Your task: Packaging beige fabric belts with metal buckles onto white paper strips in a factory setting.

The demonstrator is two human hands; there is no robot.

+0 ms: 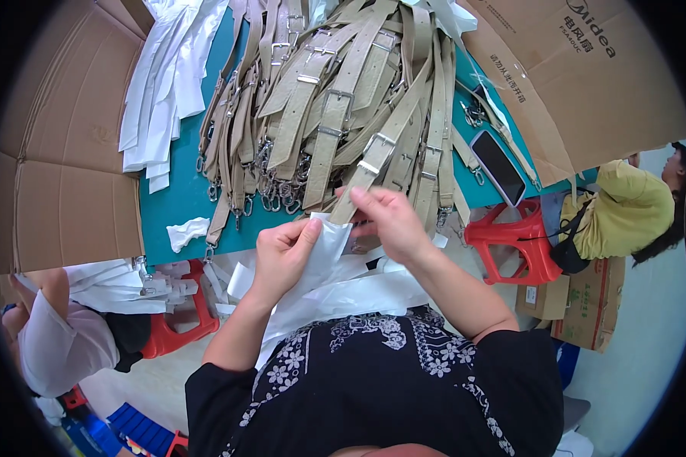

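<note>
At the near side of the strap pile (293,126), a beige buckled strap (365,176) is being pinched by the right hand (392,217), a white wrapper (329,242) by the left hand (282,251); seemingly light and pliable, the strap is being suitably gripped clear of its buckle (383,139).

Work table with flat green top (158,228) noted at far side. One red plastic stool (162,337) at left; second red plastic stool (540,261) at right. Floor (158,387) pale grey. Lighting bright.
</note>
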